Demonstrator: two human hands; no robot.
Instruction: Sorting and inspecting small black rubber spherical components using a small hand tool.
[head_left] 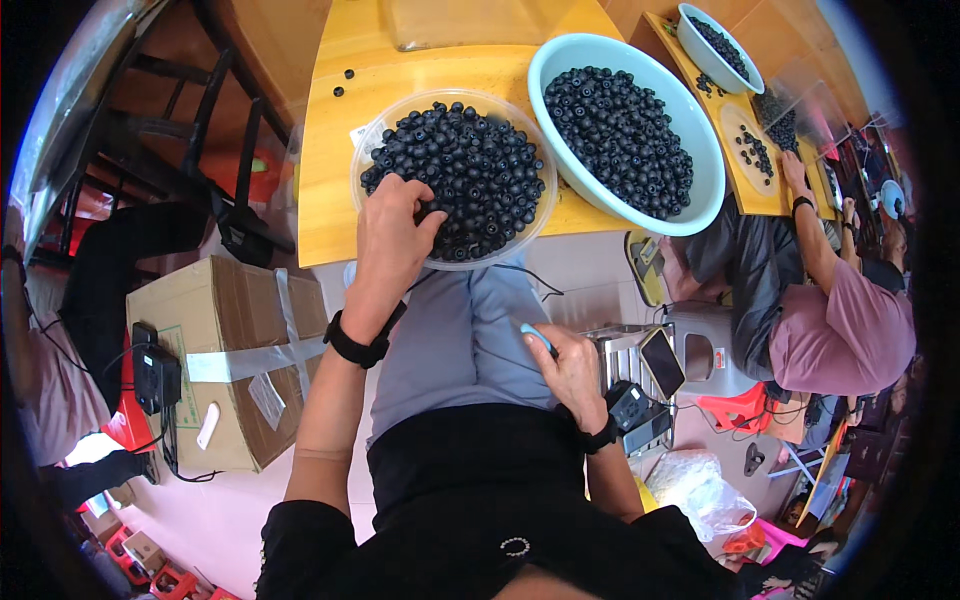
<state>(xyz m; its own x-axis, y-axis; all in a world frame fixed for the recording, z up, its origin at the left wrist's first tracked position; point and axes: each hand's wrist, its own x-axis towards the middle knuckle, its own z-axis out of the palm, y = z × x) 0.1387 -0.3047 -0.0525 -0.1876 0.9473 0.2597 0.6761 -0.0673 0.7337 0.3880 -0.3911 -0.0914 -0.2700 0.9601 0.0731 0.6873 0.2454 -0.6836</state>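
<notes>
My left hand [394,228] is over the near left part of a clear round tub [549,200] heaped with dark blue-black balls that look like blueberries [470,165]. Its fingers are curled and touch the heap; whether a ball is pinched between thumb and fingers is hidden. Above my lap, my right hand [570,368] is closed around a slim light-blue tool [537,336], and only one end of it shows. Right of the tub stands a larger pale-blue basin [705,170], full of the same dark balls. Both vessels are on a yellow wooden table [325,190].
Two loose balls [343,82] lie on the table's left. A taped cardboard box [235,350] stands on the floor at left. At my right are a phone [662,362] on a metal rack and a plastic bag [695,495]. Beyond, a person in pink [840,335] works at another table.
</notes>
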